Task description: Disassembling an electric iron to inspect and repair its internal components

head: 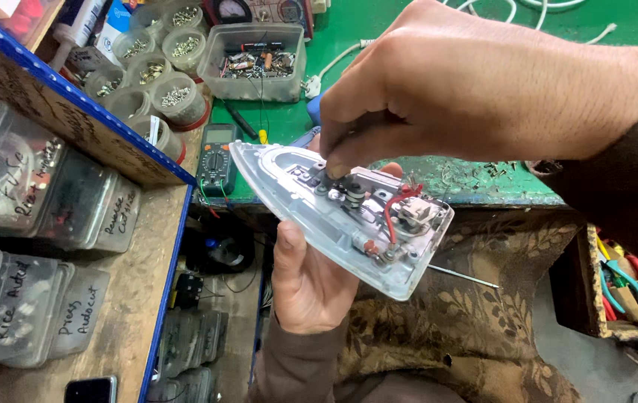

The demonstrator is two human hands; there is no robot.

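My left hand (305, 280) holds a silvery metal iron soleplate (289, 195) from below, its pointed tip aimed up and left. On the plate sit a thermostat assembly, a red wire (392, 216) and screw terminals. My right hand (475, 89) comes in from the upper right, with fingertips pinched on a small dark part (334, 179) at the middle of the plate. What exactly the fingers pinch is hidden.
A green bench top (423, 172) lies behind, with a multimeter (217, 158), a clear box of components (255, 63) and several round tubs of screws (162, 71). Labelled plastic boxes fill a blue-edged shelf (73, 104) at left. A tool tray (628, 287) sits at right. A thin rod (464, 277) lies on my lap.
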